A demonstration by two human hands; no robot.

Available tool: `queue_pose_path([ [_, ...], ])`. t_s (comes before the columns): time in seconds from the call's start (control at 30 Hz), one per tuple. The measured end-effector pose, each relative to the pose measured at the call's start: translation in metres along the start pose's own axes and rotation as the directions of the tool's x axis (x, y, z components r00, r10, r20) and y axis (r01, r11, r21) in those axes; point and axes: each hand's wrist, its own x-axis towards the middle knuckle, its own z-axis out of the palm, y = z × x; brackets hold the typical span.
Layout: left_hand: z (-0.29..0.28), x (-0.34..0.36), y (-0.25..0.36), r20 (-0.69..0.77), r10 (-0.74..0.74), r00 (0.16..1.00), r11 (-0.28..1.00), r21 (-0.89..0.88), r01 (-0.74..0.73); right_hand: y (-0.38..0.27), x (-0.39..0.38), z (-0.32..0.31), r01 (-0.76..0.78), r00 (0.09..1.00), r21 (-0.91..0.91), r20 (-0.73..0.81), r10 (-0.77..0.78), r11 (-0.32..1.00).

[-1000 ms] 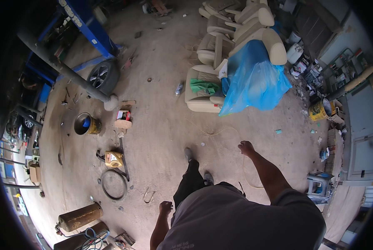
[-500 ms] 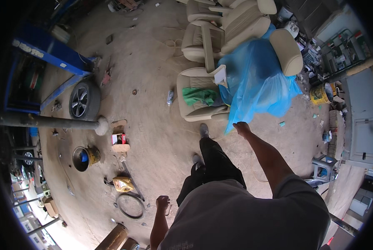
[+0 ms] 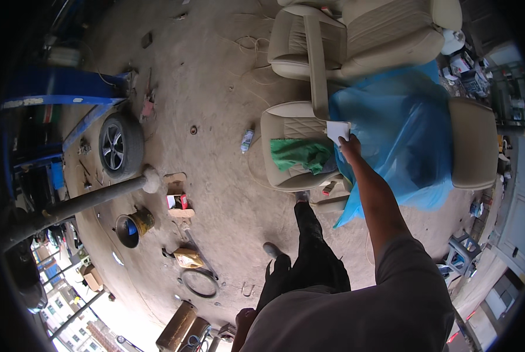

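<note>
My right hand (image 3: 350, 147) reaches out to a small white rectangular object (image 3: 337, 131) at the end of a beige armrest, its fingers closed on the near edge. Around it are a beige car seat (image 3: 272, 126) with a green cloth (image 3: 297, 154) on the cushion and a blue plastic sheet (image 3: 385, 126) draped over the backrest. Low beside my body hangs my left hand (image 3: 246, 317), dark and partly hidden by my shirt; its fingers look curled, with nothing visible in them.
More beige seats (image 3: 391, 35) stand beyond. On the dirt floor at left lie a wheel (image 3: 120, 145), a bucket (image 3: 134, 227), an open carton (image 3: 179, 202) and a ring (image 3: 199, 283). A spray can (image 3: 246, 141) lies left of the seat. A stool (image 3: 463, 253) stands at right.
My right hand has left the lower edge of the blue sheet and moved forward to the white object. I have stepped closer to the seats. My left hand has dropped back toward my body.
</note>
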Motion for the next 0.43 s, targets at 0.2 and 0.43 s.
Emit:
queue_pose_path([
  [0.2,-0.015,-0.001,0.052,0.010,0.149,0.989,0.983,0.108,-0.149,-0.023,0.028,-0.010,-0.039,0.983,-0.017,0.180,0.041,0.999],
  [0.43,-0.046,0.037,0.127,0.139,0.232,0.963,0.954,0.161,-0.253,-0.114,-0.028,-0.160,-0.340,0.847,0.739,0.509,-0.153,0.582],
])
